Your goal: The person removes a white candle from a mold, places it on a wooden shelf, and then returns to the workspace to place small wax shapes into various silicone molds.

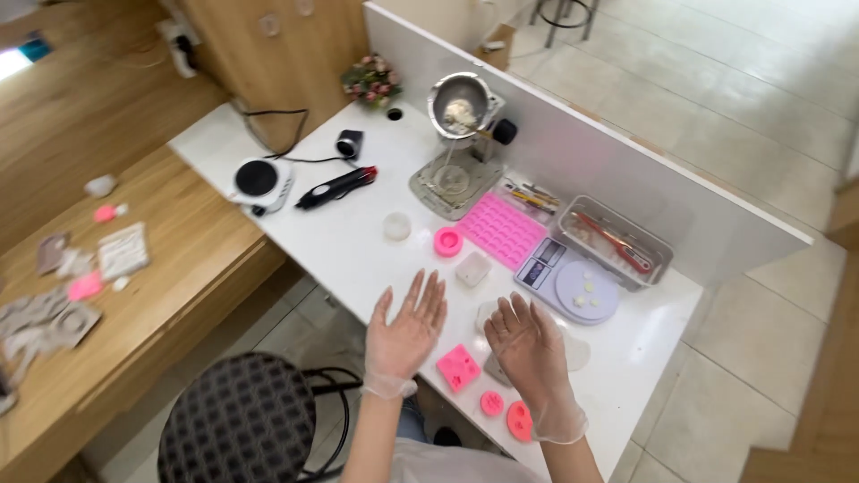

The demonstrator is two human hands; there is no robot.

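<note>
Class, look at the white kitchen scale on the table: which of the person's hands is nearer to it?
Right. The right hand hovers just beside the kitchen scale, at its near-left edge. The left hand is farther off, beyond the right hand.

Two gloved hands, left (407,331) and right (528,353), both spread flat.

On the white table (358,259):
- five pink moulds: one big sheet (501,230), one ring (447,241), one square (458,368), two small rounds (492,403) (519,420) near
- one scale (573,284)
- one metal tray (613,241), right
- one metal pot (461,105), far
- one hotplate (261,182), left
- one black tool (338,187)
- one clear cup (396,226)
- one flower bunch (371,80), far

One black stool (242,420), near left. One wooden bench (134,295), left, with scattered moulds I cannot count.
</note>
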